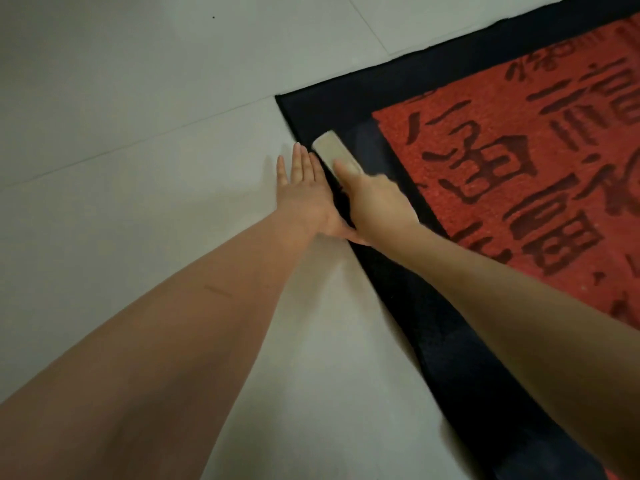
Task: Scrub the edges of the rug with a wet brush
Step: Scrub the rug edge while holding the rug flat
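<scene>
The right hand [375, 199] grips a pale oblong brush [335, 152] on the rug's [502, 174] dark border near its corner. The left hand [304, 188] lies flat, fingers straight, on the floor [138, 133] touching the rug's edge. The rug is fuzzy red with dark characters; the floor is smooth pale tile.

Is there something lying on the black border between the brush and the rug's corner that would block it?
Nothing visible does. The brush, held by the right hand, sits on the rug's black border, and the strip ahead to the corner is bare. The left hand lies flat on the tiled floor beside the edge, off the border.
</scene>
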`<state>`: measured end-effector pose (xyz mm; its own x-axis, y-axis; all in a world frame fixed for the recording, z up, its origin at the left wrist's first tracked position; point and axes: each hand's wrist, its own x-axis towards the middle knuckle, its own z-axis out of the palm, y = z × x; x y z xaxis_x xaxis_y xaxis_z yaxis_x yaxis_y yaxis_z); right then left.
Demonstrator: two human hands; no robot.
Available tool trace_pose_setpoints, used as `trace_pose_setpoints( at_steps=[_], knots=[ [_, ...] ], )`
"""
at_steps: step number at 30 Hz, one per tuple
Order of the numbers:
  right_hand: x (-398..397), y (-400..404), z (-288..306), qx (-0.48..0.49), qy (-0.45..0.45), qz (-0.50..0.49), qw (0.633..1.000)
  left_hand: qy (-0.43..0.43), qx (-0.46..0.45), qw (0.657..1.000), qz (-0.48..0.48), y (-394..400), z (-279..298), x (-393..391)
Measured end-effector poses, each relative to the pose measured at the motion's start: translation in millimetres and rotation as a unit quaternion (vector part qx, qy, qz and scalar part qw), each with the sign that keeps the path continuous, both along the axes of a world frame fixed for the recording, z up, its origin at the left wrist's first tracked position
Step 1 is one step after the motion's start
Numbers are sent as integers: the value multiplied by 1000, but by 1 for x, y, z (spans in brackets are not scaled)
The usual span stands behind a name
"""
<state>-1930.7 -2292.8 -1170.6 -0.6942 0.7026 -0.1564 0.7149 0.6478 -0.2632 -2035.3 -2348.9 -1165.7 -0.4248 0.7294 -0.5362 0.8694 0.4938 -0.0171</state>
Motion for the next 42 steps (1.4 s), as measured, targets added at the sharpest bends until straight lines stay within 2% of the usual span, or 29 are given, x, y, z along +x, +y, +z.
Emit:
trace_pose_setpoints(
  at_steps=[2, 5, 8, 10, 12, 14, 17, 18, 19, 21, 22, 24, 27, 29, 32, 34, 36, 37, 39, 41, 42],
  knots=[
    [11, 24, 7, 17, -29, 7, 999, -1, 2, 1000, 10, -1, -3, -1],
    [3, 63, 9, 0, -15, -130, 991, -1, 0, 1000, 8, 0, -2, -1],
    [2, 10, -7, -22, 38, -78, 996, 1, -12, 1000, 4, 1, 0, 0],
    [14, 18, -4, -35, 31, -51, 998, 6, -24, 1000, 1, 2, 0, 0],
    [10, 60, 11, -40, 4, -103, 994, 8, -27, 1000, 5, 2, 2, -1],
    [2, 53, 14, -29, 10, -144, 989, 10, -30, 1000, 0, 2, 4, 2],
    [4, -8, 0, -64, 44, -38, 996, 17, -29, 999, -4, 0, 1, 3],
    [10, -6, -3, -73, 42, -7, 996, 15, -28, 999, 1, -1, 0, 2],
    [14, 12, -1, -66, 32, -9, 997, 12, -27, 1000, 6, -2, 0, 2],
    [13, 47, 6, -89, 34, -97, 991, 8, -28, 1000, 9, -3, 1, 2],
    [12, 44, 5, -70, 38, -129, 988, 5, -28, 1000, 8, -3, 2, 3],
    [10, 5, -5, -50, 54, -110, 991, 7, -27, 1000, 2, -3, 1, 4],
    [21, -14, 3, -104, 60, -33, 992, 7, -26, 1000, 0, -6, 1, 4],
    [21, 31, 15, -123, 56, -89, 987, 12, -15, 1000, 5, -8, 1, 3],
    [21, 22, 9, -43, 27, -145, 988, 2, -9, 1000, 7, -9, 0, 4],
    [19, -22, 5, -69, 42, -74, 994, 13, -5, 1000, -3, -10, -2, 3],
    [28, -25, 6, -86, 38, 0, 996, 7, -2, 1000, -8, -11, 0, 3],
    [29, -5, 7, -75, 20, -10, 997, 10, 3, 1000, -8, -12, -1, 4],
    [28, 26, 11, -45, 2, -98, 994, 9, 3, 1000, -2, -13, -1, 5],
    [22, 11, 0, -27, 33, -144, 989, 5, -1, 1000, -1, -13, 0, 4],
    [17, -10, -6, -42, 49, -125, 990, 10, -3, 1000, -2, -14, 0, 4]
  ],
)
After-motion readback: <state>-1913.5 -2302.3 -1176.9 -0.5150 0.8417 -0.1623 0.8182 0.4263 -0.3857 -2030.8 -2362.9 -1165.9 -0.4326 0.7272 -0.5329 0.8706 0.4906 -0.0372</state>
